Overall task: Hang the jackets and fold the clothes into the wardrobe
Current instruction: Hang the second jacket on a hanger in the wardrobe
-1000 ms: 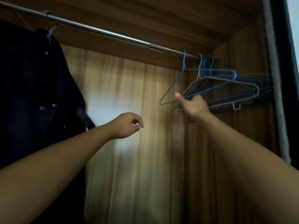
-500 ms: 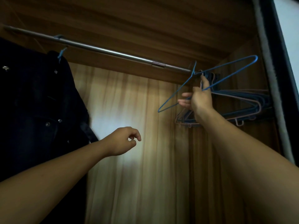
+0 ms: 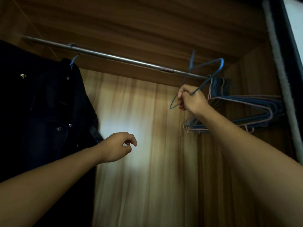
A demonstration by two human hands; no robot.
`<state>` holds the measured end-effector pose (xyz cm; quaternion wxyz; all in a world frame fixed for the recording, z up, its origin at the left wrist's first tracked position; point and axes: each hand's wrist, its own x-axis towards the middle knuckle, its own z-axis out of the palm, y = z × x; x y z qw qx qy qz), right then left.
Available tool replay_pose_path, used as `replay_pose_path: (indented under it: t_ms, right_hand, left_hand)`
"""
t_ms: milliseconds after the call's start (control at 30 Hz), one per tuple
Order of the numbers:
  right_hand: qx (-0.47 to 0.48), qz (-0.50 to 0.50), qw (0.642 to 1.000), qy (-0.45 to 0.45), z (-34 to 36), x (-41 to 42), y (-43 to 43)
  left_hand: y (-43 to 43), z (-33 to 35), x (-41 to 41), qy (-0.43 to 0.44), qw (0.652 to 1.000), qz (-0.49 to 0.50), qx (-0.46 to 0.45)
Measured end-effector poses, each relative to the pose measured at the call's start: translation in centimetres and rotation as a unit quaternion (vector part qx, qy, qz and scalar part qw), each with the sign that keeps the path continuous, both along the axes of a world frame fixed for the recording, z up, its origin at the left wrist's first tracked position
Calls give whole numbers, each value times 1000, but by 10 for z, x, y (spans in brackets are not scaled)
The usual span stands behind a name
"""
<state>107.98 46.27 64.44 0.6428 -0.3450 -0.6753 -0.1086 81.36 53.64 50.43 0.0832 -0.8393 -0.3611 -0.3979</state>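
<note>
- While I watch from the head camera, looking up into the wardrobe [image 3: 147, 128], the right hand [image 3: 191, 99] is fisted round the wire of a blue hanger [image 3: 221, 61], held just below the rail [image 3: 114, 56] near its right end.
- The hanger is tilted, with one corner pointing up and its hook showing above the line of the rail. The hook is blurred, so I cannot tell whether it touches the bar.
- The left hand [image 3: 117, 147] hovers lower and well apart from the hanger, fingers loosely curled and holding nothing.
- A dark jacket [image 3: 49, 104] already hangs at the left of the rail, and a bunch of spare hangers [image 3: 262, 104] crowds the right end, just behind the gripping hand.
- I judge the hanger very light and springy: thin coated wire that will flex and swing if held by one end.
- The coating looks smooth, so a full fist on the wire, as now, should hold better than a fingertip pinch.
- To carry it I would take it at the neck under the hook or at the middle of the bottom bar, where it balances.
- The snag risk is real, as I see it: the hook or a corner could catch the neighbouring hangers, so the withdrawal calls for a clear path away from that bunch.
- A jacket will be soft and far heavier than the wire, so the free hand should support it while loading.
</note>
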Motion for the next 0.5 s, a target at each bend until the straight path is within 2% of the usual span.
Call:
replay_pose_path:
  t_ms: [133,267,333,500]
  right_hand:
    - [-33,11,999,-39,-8,-15,-2]
    - [-103,63,992,-23,-33,-34,6]
    - [-143,97,985,-19,-56,-41,14]
    - [-246,160,955,30,-135,-51,33]
  left_hand:
    - [3,-1,-2,-32,999,-13,-1]
    - [10,0,-2,-175,984,-12,18]
    - [8,-5,-2,-239,971,-18,-23]
    - [0,-45,-5,-232,962,-90,-115]
